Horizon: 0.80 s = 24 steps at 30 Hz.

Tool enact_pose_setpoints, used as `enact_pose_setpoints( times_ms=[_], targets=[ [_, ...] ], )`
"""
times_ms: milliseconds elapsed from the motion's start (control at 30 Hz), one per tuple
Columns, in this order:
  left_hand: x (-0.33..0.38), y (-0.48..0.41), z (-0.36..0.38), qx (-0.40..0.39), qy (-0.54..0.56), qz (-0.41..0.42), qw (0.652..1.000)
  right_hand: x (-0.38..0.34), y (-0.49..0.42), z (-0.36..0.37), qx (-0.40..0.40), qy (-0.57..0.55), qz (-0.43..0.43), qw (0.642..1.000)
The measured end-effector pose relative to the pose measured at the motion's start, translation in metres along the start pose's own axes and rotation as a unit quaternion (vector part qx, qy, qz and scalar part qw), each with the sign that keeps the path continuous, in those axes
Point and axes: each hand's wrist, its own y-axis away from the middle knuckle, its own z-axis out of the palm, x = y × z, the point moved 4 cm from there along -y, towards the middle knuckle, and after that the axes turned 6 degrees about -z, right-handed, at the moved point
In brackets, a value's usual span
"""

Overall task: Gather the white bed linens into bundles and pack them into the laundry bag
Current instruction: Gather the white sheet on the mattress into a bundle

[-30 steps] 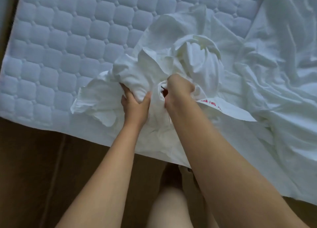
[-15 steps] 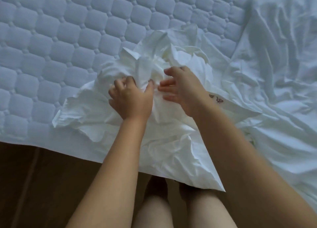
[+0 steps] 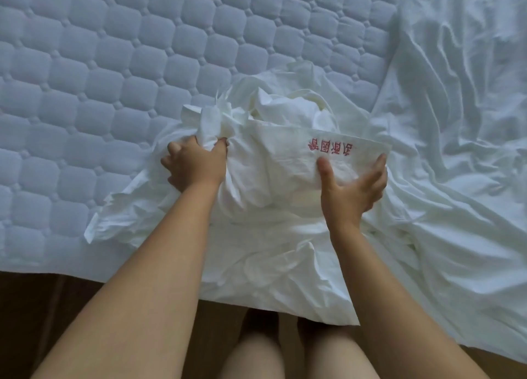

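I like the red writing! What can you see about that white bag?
The white bag is soft, wrinkly cloth with red stitched characters near its open top. It lies on rumpled sheets, bulging with crumpled linen. The right hand grips its right edge; the left hand grips bunched cloth at its left side.

White laundry bag (image 3: 273, 184) w/ red lettering, stuffed w/ crumpled linens (image 3: 288, 112), at mattress (image 3: 114, 93) edge; loose sheet (image 3: 456, 184) rt

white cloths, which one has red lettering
The laundry bag held by the right hand; the bundle in the left hand and the rumpled sheet are plain.
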Motion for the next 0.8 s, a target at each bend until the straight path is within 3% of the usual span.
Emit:
enact_pose_setpoints(
  times_ms=[100, 133, 200, 267, 400, 533, 667, 800],
  targets=[
    [0.0, -0.005, 0.0, -0.002, 0.003, -0.005, 1.0, 0.024, 0.003, 0.0, -0.03, -0.038, 0.134, 0.99],
    [-0.001, -0.005, 0.0, -0.002, 0.005, -0.004, 1.0, 0.021, 0.002, 0.004, -0.07, -0.087, 0.131, 0.985],
    [-0.003, -0.003, 0.003, -0.002, 0.007, -0.001, 1.0, -0.005, -0.004, 0.003, -0.115, -0.112, 0.009, 0.987],
    [-0.004, -0.004, 0.002, 0.001, 0.012, 0.004, 1.0, -0.044, -0.008, 0.0, -0.094, -0.103, -0.127, 0.982],
    [-0.007, -0.005, 0.001, -0.003, 0.023, 0.014, 1.0, -0.102, -0.016, 0.032, -0.117, -0.045, -0.248, 0.961],
    [-0.01, 0.003, 0.009, 0.016, 0.039, 0.015, 0.999, -0.091, -0.046, 0.078, -0.164, 0.231, -0.216, 0.934],
    [-0.017, -0.006, 0.005, 0.023, 0.153, -0.052, 0.987, -0.075, -0.061, 0.088, -0.11, 0.224, -0.183, 0.951],
    [-0.029, -0.008, 0.01, -0.052, 0.184, -0.142, 0.971, -0.054, -0.069, 0.085, -0.044, 0.214, -0.112, 0.969]
  ],
)
